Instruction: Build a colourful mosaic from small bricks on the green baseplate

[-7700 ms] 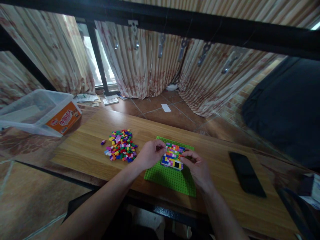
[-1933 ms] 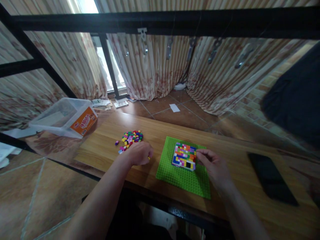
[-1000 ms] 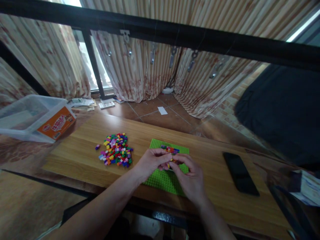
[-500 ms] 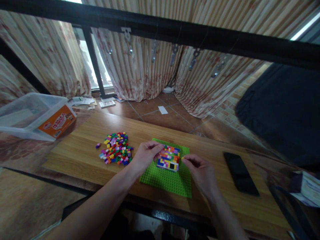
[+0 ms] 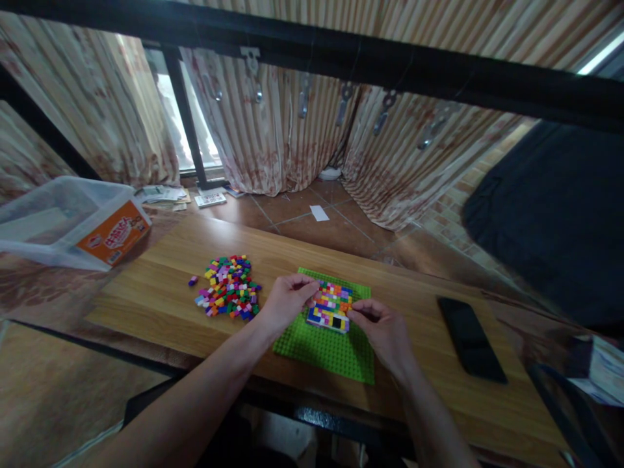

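A green studded baseplate (image 5: pixel 324 354) lies on the wooden table, bearing a low block of multicoloured toy building bricks (image 5: pixel 330 305). At the block's upper left edge is my left hand (image 5: pixel 287 300), thumb and fingers pinched together; what they hold, if anything, is hidden. My right hand (image 5: pixel 383 328) has its thumb and forefinger closed at the right edge of the block. The small yellow brick seen in that pinch earlier is now mostly covered by the fingertips. Left of the baseplate, loose coloured bricks (image 5: pixel 229 286) lie in a pile.
One purple brick (image 5: pixel 193 281) lies apart, left of the pile. A black phone (image 5: pixel 470 338) rests on the table's (image 5: pixel 166 279) right side. Beyond the left end stands a clear plastic bin (image 5: pixel 68 250) with an orange label. A dark rail (image 5: pixel 312 49) crosses above.
My right hand has moved left, bringing its pinch with the yellow brick from beside the block to the block's right edge. My left hand stays at the block's left side.
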`<move>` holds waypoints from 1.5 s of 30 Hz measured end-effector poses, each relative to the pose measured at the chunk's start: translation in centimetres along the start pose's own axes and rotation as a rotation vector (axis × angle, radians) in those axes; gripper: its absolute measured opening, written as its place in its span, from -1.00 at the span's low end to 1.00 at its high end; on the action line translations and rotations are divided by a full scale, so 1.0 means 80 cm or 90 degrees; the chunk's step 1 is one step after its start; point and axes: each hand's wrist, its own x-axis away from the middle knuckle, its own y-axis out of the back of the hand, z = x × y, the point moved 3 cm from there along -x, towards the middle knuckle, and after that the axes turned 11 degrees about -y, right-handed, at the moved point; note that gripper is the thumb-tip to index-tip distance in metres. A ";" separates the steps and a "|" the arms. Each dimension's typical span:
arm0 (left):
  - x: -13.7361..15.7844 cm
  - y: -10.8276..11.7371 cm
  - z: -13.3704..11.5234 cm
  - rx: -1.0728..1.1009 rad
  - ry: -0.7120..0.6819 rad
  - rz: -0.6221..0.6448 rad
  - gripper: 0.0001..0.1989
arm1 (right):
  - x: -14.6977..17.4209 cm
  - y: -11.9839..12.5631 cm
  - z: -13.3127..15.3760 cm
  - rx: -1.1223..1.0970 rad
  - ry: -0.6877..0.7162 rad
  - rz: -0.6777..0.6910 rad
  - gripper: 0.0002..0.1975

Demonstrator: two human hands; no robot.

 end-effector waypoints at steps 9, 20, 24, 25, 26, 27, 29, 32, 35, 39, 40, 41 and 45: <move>-0.001 -0.001 0.005 0.017 0.019 -0.004 -0.85 | 0.001 0.001 0.000 -0.009 -0.012 0.011 -0.70; -0.002 0.000 0.004 -0.023 0.004 -0.015 -0.86 | -0.003 0.001 -0.002 -0.045 -0.045 0.018 -0.63; -0.003 0.000 0.004 -0.034 -0.004 -0.017 -0.86 | -0.005 -0.001 -0.004 -0.049 -0.054 0.015 -0.63; -0.003 0.000 0.005 -0.038 -0.005 -0.016 -0.85 | -0.006 -0.001 -0.005 -0.052 -0.058 0.013 -0.62; -0.003 0.000 0.005 -0.042 -0.005 -0.014 -0.85 | -0.006 -0.001 -0.006 -0.056 -0.061 0.013 -0.62; -0.003 0.000 0.005 -0.046 -0.003 -0.014 -0.85 | -0.007 -0.001 -0.006 -0.061 -0.063 0.013 -0.61; -0.003 -0.001 0.006 -0.052 0.000 -0.010 -0.85 | -0.007 -0.001 -0.006 -0.073 -0.068 0.016 -0.59; -0.003 -0.001 0.008 -0.061 0.004 -0.005 -0.86 | -0.006 -0.002 -0.006 -0.089 -0.076 0.014 -0.56; -0.004 0.000 0.012 -0.071 0.002 -0.003 -0.86 | -0.005 -0.003 -0.005 -0.099 -0.072 0.011 -0.54; -0.004 0.000 0.018 -0.075 -0.001 0.000 -0.86 | -0.005 -0.004 -0.006 -0.077 -0.054 0.003 -0.54; -0.003 0.000 0.018 -0.076 0.001 0.001 -0.86 | -0.005 -0.004 -0.006 -0.069 -0.048 0.002 -0.54; -0.003 0.000 0.018 -0.078 0.002 0.002 -0.86 | -0.005 -0.004 -0.006 -0.064 -0.043 0.004 -0.54; -0.007 0.013 0.010 -0.125 -0.028 0.039 -0.85 | -0.002 -0.003 -0.005 -0.055 -0.050 0.025 -0.54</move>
